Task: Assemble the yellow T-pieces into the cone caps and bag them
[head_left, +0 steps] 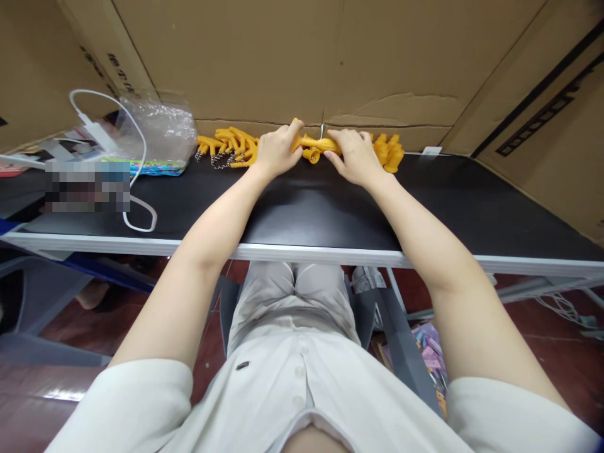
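Observation:
Both my hands reach to the far edge of a black table (306,207). Between them lies a yellow plastic toy piece (317,146). My left hand (276,151) is closed around its left end, and my right hand (353,154) pinches its right end. A thin metal part sticks up from the piece between my hands. To the left lies a pile of yellow pieces with small metal chains (226,148). More yellow pieces (389,152) lie just right of my right hand.
A cardboard wall (330,56) stands right behind the table. At the back left are a clear plastic bag (160,129), a white charger with its cable (136,214) looping toward the front edge, and a colourful flat packet (151,167). Below the table show chair legs and a red floor.

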`<state>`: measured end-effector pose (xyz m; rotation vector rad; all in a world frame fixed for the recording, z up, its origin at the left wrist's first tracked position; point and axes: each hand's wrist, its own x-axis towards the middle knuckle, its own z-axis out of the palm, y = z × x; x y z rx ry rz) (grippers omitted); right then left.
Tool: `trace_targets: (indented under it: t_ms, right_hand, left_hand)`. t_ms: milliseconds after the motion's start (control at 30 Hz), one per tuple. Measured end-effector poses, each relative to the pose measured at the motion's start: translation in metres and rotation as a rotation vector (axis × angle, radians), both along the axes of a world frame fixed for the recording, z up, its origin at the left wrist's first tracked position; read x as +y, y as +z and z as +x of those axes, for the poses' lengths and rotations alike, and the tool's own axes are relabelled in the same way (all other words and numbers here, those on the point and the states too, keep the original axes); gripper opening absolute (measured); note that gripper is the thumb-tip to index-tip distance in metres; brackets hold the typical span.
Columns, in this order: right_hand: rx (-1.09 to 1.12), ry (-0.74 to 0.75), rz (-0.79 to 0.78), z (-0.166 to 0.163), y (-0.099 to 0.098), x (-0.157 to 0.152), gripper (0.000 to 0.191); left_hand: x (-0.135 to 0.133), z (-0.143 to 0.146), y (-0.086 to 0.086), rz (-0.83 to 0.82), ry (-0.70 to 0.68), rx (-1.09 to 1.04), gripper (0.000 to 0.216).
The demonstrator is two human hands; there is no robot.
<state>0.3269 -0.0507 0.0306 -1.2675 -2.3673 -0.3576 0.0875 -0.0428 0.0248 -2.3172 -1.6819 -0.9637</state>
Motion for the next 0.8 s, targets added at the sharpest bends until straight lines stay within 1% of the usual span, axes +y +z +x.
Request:
trace_targets:
  t_ms: [267,400,500,600,700,767,800]
  right_hand:
    - [-0.009,-0.024,-0.048,-0.005,0.002,-0.003,0.060]
    - [-0.034,-0.059,-0.021,-0.006,0.007,-0.006,0.058]
    - [-0.025,-0.055,0.006,-0.006,0.010,-0.009,0.056]
    - [-0.009,-0.037,0.029,-0.008,0.014,-0.015,0.051]
    - [-0.035,-0.087,0.035,-0.012,0.020,-0.024,0.043]
    - [-0.067,-0.128,0.041,-0.015,0.025,-0.030,0.042]
    - [-0.086,-0.144,0.046,-0.017,0.027,-0.032,0.045]
  left_hand:
    - [0.007,0.003,-0.006,0.076,-0.065,0.049,0.065]
    - [0.016,0.001,-0.011,0.105,-0.117,0.020,0.062]
    - [0.024,-0.001,-0.014,0.113,-0.139,-0.008,0.058]
    - [0.030,-0.001,-0.015,0.108,-0.185,-0.066,0.052]
    - [0.030,0.002,-0.013,0.092,-0.241,-0.174,0.042]
    - [0.027,0.006,-0.010,0.047,-0.258,-0.262,0.033]
    - [0.023,0.009,-0.008,-0.003,-0.255,-0.305,0.028]
